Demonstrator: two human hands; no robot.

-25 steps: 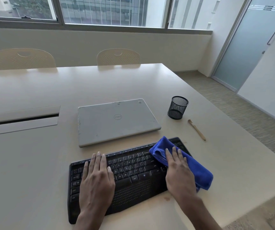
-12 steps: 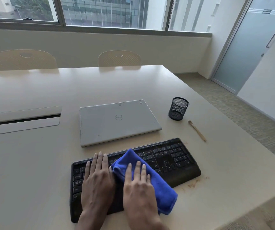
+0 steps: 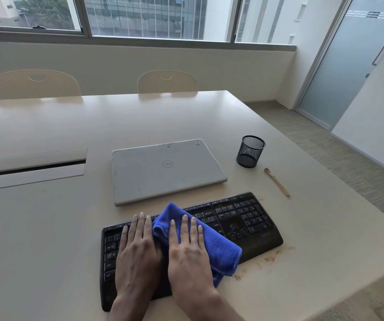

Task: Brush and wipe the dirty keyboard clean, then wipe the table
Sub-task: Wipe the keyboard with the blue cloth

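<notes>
The pale table (image 3: 47,228) spreads wide in front of me, with everything I use gathered toward its near right corner, within reach. A closed grey laptop (image 3: 166,170) lies just behind the keyboard (image 3: 244,223), apart from it. The black keyboard runs along the near edge, directly under my hands. Its right half is uncovered, and the keys and palm rest there look dull with a brownish film, so I judge the wiping only partly done. The folded blue cloth (image 3: 218,249) lies across the keyboard's middle, one corner hanging past the front edge. My left hand (image 3: 137,253) lies flat on the left keys, fingers straight and close together, I think to pin the board against sliding. My right hand (image 3: 188,256) presses flat on the cloth, fingers slightly spread, to push it over the keys. A black mesh cup (image 3: 250,151) stands behind to the right, the small wooden brush (image 3: 276,181) lying near it, in nobody's grip. Brown crumbs (image 3: 269,258) dot the table by the keyboard's right end, so the table wipe is not yet done.
</notes>
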